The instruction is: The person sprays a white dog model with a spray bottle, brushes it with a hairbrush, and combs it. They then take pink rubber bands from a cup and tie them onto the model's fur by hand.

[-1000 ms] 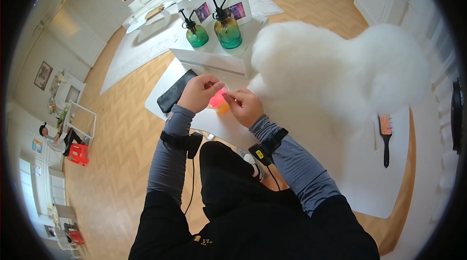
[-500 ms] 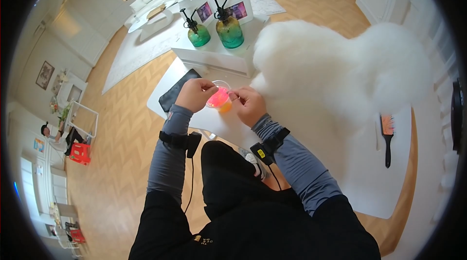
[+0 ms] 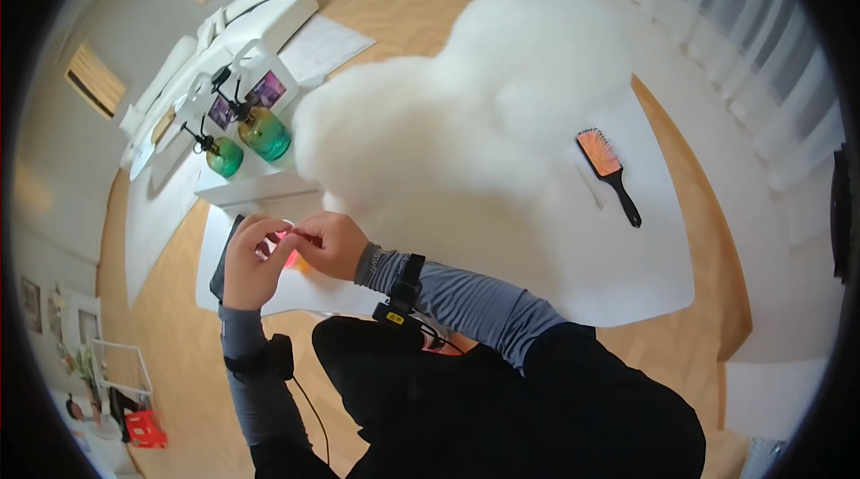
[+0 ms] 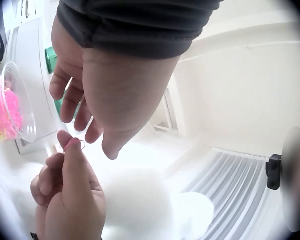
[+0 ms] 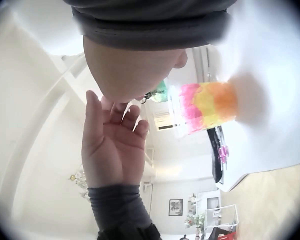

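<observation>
A small thin pink loop (image 4: 81,144) is pinched between the thumb and forefinger of my right hand (image 3: 331,244). Facing it is my left hand (image 3: 253,262), its fingers loosely bent and apart with nothing seen between them; the left wrist view (image 4: 122,95) shows its thumb a short way from the loop. A clear cup (image 5: 206,106) of pink, yellow and orange bands stands on the white table just beyond both hands, mostly covered by them in the head view. White fluffy material (image 3: 466,112) lies beyond the right hand.
A black paddle brush (image 3: 620,185) and a thin light-coloured stick (image 3: 591,187) lie at the table's right. Two green-yellow spray bottles (image 3: 263,133) and white jugs stand on a white box at the left back. A black flat item (image 3: 220,266) lies beside the left hand.
The head view has turned right, so the hands and cup now appear lower and further left. The hands have come closer together, over the cup in that view.
</observation>
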`<state>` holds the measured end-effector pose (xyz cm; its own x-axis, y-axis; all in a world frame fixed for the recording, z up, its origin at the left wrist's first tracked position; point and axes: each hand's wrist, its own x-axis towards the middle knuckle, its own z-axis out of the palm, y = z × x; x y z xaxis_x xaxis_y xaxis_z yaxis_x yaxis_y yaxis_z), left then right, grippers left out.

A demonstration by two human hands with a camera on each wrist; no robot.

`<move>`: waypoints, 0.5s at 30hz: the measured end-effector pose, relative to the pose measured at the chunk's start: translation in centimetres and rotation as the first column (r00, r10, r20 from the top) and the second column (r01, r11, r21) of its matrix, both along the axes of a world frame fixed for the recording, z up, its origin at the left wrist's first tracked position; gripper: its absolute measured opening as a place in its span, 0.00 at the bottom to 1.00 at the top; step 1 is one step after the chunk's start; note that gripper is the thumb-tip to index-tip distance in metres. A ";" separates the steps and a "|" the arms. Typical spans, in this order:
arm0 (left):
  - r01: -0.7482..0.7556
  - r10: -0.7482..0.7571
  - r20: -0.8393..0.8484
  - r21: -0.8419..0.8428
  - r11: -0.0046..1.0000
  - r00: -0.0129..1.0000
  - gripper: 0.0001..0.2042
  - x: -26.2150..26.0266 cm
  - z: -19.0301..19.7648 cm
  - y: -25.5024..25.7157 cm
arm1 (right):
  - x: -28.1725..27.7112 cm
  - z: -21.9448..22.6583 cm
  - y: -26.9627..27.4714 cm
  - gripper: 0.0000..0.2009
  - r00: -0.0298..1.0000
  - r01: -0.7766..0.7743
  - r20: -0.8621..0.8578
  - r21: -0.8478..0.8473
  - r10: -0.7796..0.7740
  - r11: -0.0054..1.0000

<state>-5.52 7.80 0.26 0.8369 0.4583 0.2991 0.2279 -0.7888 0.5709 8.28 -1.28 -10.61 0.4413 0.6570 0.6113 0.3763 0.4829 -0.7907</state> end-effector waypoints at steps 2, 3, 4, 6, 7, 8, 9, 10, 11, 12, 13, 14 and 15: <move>0.074 -0.072 0.043 -0.041 0.996 0.996 0.05 -0.1 0.9 -0.4 | 0.5 2.2 -1.4 0.08 0.999 0.023 0.047 -0.004 -0.022 1.000; 0.086 -0.081 0.058 -0.084 0.993 0.995 0.04 -0.1 1.2 -0.6 | 1.0 3.3 -2.1 0.08 0.995 0.033 0.100 -0.013 -0.032 0.999; 0.091 -0.086 0.063 -0.080 0.993 0.994 0.04 0.2 1.7 -1.4 | 1.6 4.3 -3.0 0.08 0.994 0.037 0.104 -0.009 -0.036 0.999; 0.097 -0.056 0.225 -0.173 0.980 0.973 0.05 1.2 2.3 -3.1 | 3.1 5.9 -4.5 0.06 0.965 0.082 0.238 0.113 -0.107 0.990; 0.098 -0.057 0.234 -0.168 0.981 0.970 0.05 1.6 2.5 -3.6 | 3.7 6.8 -5.7 0.06 0.963 0.081 0.247 0.118 -0.108 0.990; 0.136 -0.095 0.253 -0.149 0.979 0.963 0.05 1.9 2.6 -3.9 | 4.2 7.8 -6.9 0.06 0.957 0.085 0.268 0.101 -0.109 0.991; 0.170 -0.131 0.270 -0.128 0.977 0.954 0.05 2.2 2.9 -4.2 | 4.7 8.6 -8.0 0.05 0.951 0.087 0.288 0.087 -0.108 0.992; 0.165 -0.128 0.274 -0.120 0.979 0.953 0.05 2.6 3.1 -4.7 | 5.0 9.3 -9.0 0.05 0.950 0.081 0.292 0.095 -0.105 0.992; 0.202 -0.168 0.276 -0.099 0.974 0.946 0.06 3.0 3.4 -5.3 | 5.2 9.8 -10.0 0.06 0.952 0.098 0.289 0.028 -0.102 0.995; 0.239 -0.208 0.278 -0.080 0.968 0.938 0.06 3.6 3.7 -5.9 | 5.4 10.3 -10.9 0.07 0.953 0.116 0.286 -0.041 -0.100 0.992; 0.253 -0.219 0.282 -0.089 0.963 0.934 0.06 4.1 3.8 -6.4 | 5.7 10.7 -11.7 0.07 0.953 0.113 0.286 -0.037 -0.098 0.993; 0.251 -0.219 0.281 -0.086 0.964 0.934 0.06 4.6 3.9 -6.8 | 6.0 11.1 -12.4 0.07 0.949 0.130 0.295 -0.052 -0.109 0.990; 0.274 -0.235 0.279 -0.110 0.955 0.931 0.06 5.1 4.1 -7.2 | 6.4 11.4 -13.1 0.07 0.944 0.148 0.306 -0.068 -0.121 0.987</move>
<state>-0.38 0.59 4.35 0.8330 0.2948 0.4682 -0.1410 -0.7052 0.6949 14.66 -14.40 0.82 0.3348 0.6617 0.6709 0.6589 0.3446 -0.6687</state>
